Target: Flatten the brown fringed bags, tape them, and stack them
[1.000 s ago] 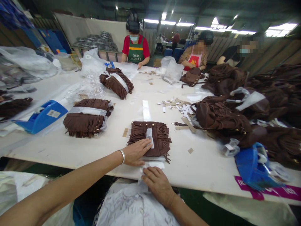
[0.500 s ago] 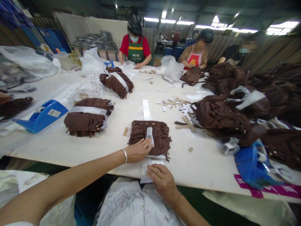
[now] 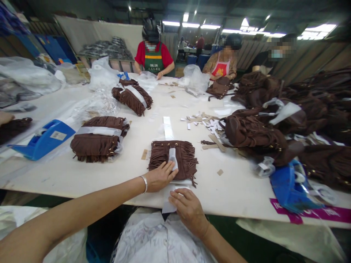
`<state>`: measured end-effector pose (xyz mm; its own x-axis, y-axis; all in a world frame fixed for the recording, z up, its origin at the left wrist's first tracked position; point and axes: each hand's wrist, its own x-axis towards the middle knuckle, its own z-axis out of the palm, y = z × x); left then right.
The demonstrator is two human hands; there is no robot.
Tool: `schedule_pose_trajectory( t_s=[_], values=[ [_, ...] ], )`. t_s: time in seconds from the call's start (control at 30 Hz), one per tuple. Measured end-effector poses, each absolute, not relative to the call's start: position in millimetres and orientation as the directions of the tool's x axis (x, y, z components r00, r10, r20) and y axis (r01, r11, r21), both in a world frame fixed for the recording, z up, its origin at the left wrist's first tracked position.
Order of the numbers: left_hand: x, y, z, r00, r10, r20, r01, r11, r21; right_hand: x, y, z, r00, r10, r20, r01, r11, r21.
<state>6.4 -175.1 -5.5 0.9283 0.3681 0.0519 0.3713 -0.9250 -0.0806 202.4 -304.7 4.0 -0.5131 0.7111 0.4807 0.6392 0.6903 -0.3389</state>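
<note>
The right hand (image 3: 189, 211) has shifted rightward, its grip unclear; the left hand (image 3: 159, 178) lies unclenched on a brown, fringed bag (image 3: 183, 160).

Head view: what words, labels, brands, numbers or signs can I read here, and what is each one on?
"O", an unclear middle, then "LUN": on the green apron; the characters below it are too blurred to read.
Yellow mark on the red apron: too blurred to read.
White label on the left-hand blue dispenser: too small to read.
White marks on the purple strip: unreadable.
</note>
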Motion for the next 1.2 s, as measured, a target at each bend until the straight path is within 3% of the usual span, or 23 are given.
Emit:
schedule_pose_trajectory(
  t_s=[0.23,0.6,0.8,0.97,1.2],
  values=[
    [9.6,-182.5,-8.3,0.912,0.407,0.053,0.411,-0.904,-0.117,200.1,-303.2,3.4,-0.529,0.71,0.465,0.626,0.697,-0.351],
    [8.1,-158.5,18.3,0.922,0.386,-0.023,0.385,-0.923,-0.019,225.9,-302.6,15.4,-0.59,0.676,0.44,0.649,0.722,-0.239],
    [10.4,-150.4,50.3,0.906,0.423,0.008,0.422,-0.904,0.066,231.0,-307.1,21.8,-0.605,0.666,0.437,0.653,0.729,-0.207],
    [15.5,-151.6,51.3,0.896,0.444,-0.017,0.445,-0.895,0.035,232.6,-311.3,10.2,-0.524,0.723,0.45,0.685,0.672,-0.282],
    [25.2,-175.8,8.4,0.874,0.486,-0.011,0.485,-0.873,-0.039,234.1,-319.2,-15.9,-0.472,0.76,0.447,0.689,0.634,-0.351]
  ],
)
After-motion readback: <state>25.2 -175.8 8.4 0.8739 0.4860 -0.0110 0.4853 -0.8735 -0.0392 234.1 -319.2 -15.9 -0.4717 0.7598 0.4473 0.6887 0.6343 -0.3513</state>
